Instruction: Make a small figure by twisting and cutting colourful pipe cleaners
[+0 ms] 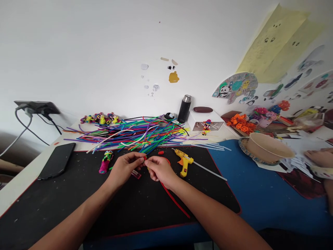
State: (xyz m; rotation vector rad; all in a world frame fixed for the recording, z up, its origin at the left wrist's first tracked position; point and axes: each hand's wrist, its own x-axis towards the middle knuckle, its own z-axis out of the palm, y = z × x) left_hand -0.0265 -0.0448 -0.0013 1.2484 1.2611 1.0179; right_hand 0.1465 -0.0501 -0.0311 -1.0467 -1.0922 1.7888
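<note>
My left hand [127,167] and my right hand [161,171] meet over the black mat, fingertips pinched together. Between them is the end of a red pipe cleaner [174,200], whose long tail runs down under my right wrist. Just beyond my fingers lies a small red coiled piece [161,152]. A yellow glue gun [185,162] with a clear glue stick in its back rests right of my right hand. Left of my left hand is a pink and green pipe-cleaner figure [105,162]. A small dark pink object [136,174] lies partly hidden beneath my hands.
A heap of coloured pipe cleaners [135,135] spreads behind the mat. A phone [57,159] lies left. Behind stand a black flask [184,109] and white box [205,119]; loose glue sticks [212,146] lie nearby. At right are a bowl [270,147] and another person's hand [318,158].
</note>
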